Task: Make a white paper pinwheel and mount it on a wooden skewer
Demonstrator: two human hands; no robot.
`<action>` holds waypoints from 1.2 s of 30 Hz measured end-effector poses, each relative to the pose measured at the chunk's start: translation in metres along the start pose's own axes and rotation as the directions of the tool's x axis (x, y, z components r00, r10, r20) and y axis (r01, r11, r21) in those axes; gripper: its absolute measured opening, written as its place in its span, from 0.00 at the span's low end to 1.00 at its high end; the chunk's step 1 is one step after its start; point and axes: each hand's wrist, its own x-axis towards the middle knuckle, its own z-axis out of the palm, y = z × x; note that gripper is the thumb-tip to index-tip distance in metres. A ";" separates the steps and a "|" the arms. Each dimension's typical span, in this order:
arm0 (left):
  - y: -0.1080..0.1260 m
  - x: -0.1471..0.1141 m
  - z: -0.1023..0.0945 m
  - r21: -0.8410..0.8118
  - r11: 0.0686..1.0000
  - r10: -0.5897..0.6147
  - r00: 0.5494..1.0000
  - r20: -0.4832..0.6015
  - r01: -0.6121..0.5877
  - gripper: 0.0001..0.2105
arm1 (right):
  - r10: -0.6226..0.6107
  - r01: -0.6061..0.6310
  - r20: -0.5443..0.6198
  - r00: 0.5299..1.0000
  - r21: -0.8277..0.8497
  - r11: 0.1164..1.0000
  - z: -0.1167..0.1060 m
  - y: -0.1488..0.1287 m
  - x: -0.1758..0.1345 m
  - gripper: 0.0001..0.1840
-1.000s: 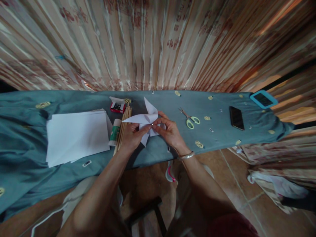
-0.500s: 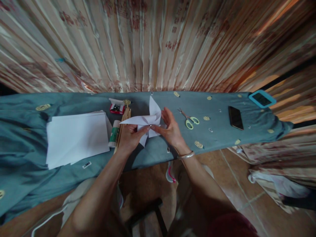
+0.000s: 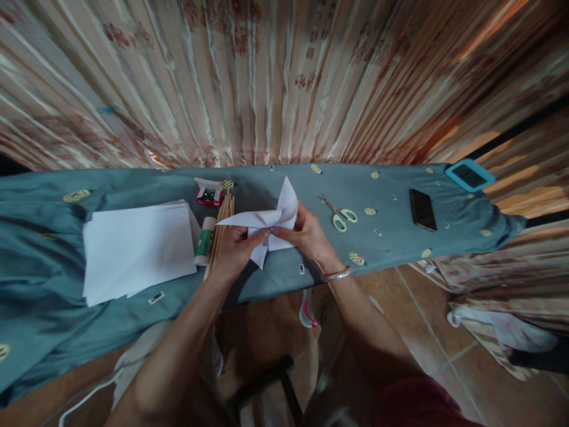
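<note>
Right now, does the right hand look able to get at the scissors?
Probably yes: the scissors lie to the right of the right hand, nothing visibly between, though it holds the folded paper and would likely have to let go.

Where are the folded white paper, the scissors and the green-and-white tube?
Folded white paper (image 3: 267, 218): head view, on its flap that points left.
Scissors (image 3: 336, 211): head view, near the pivot, between blades and handles.
Green-and-white tube (image 3: 204, 243): head view, on its green label.
</note>
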 end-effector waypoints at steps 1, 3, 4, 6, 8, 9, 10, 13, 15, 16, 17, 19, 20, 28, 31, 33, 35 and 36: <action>0.000 0.000 0.000 0.005 1.000 -0.014 1.000 -0.007 0.014 0.11 | -0.004 0.004 -0.009 1.000 -0.017 1.000 0.001 0.000 0.000 0.34; -0.002 0.000 0.000 0.019 0.999 -0.032 0.999 -0.021 0.033 0.11 | -0.014 0.012 -0.028 1.000 -0.047 0.999 0.001 0.001 -0.001 0.33; -0.003 0.000 -0.001 0.024 0.999 -0.038 0.999 -0.033 0.039 0.11 | -0.021 0.019 -0.035 0.999 -0.059 0.998 0.002 0.001 -0.001 0.33; -0.006 0.000 -0.002 0.039 0.998 -0.044 0.997 -0.065 0.047 0.10 | -0.040 0.036 -0.047 0.998 -0.083 0.996 0.001 0.003 -0.001 0.32; -0.009 0.000 -0.003 0.074 0.996 -0.052 0.993 -0.105 0.060 0.10 | -0.060 0.054 -0.056 0.997 -0.117 0.992 0.001 0.005 -0.001 0.30; -0.010 0.001 -0.003 0.090 0.994 -0.055 0.991 -0.122 0.066 0.10 | -0.068 0.059 -0.059 0.996 -0.135 0.989 0.001 0.005 0.000 0.29; -0.010 0.001 -0.004 0.098 0.993 -0.056 0.990 -0.132 0.070 0.10 | -0.075 0.065 -0.062 0.995 -0.151 0.986 0.001 0.006 0.000 0.28; -0.011 0.001 -0.004 0.081 0.995 -0.048 0.989 -0.141 0.060 0.11 | -0.093 0.079 -0.068 0.993 -0.182 0.980 0.002 0.006 0.001 0.27; -0.010 0.002 -0.003 0.073 0.997 -0.025 0.990 -0.142 0.035 0.11 | -0.103 0.088 -0.071 0.992 -0.191 0.978 0.002 0.006 0.001 0.26; -0.009 0.002 -0.002 0.080 0.996 -0.013 0.989 -0.148 0.025 0.10 | -0.106 0.091 -0.070 0.992 -0.192 0.977 0.003 0.007 0.001 0.25; -0.009 0.002 -0.002 0.085 0.996 -0.004 0.988 -0.155 0.018 0.10 | -0.107 0.092 -0.069 0.992 -0.191 0.977 0.003 0.007 0.002 0.24; -0.007 0.002 -0.001 0.075 0.997 -0.001 0.985 -0.172 0.015 0.10 | -0.104 0.089 -0.069 0.992 -0.187 0.978 0.003 0.008 0.002 0.24; -0.006 0.001 0.000 0.061 0.998 -0.007 0.983 -0.181 0.018 0.10 | -0.102 0.087 -0.070 0.992 -0.185 0.979 0.003 0.009 0.002 0.24; -0.004 0.000 0.000 -0.020 0.996 -0.091 0.976 -0.200 0.088 0.12 | -0.113 0.098 -0.065 0.991 -0.194 0.976 0.005 0.006 0.001 0.24; -0.004 0.000 -0.002 0.019 0.998 -0.049 0.978 -0.202 0.054 0.11 | -0.117 0.102 -0.061 0.991 -0.203 0.974 0.005 0.007 0.002 0.24; -0.006 0.000 -0.003 0.053 0.998 -0.015 0.981 -0.193 0.026 0.11 | -0.111 0.097 -0.059 0.992 -0.208 0.973 0.005 0.008 0.002 0.24; -0.007 0.001 -0.004 0.095 0.995 0.014 0.982 -0.191 0.004 0.10 | -0.109 0.095 -0.061 0.992 -0.201 0.975 0.005 0.010 0.003 0.24; -0.008 0.001 -0.004 0.117 0.993 0.024 0.981 -0.193 -0.002 0.10 | -0.111 0.096 -0.064 0.992 -0.197 0.976 0.005 0.011 0.003 0.24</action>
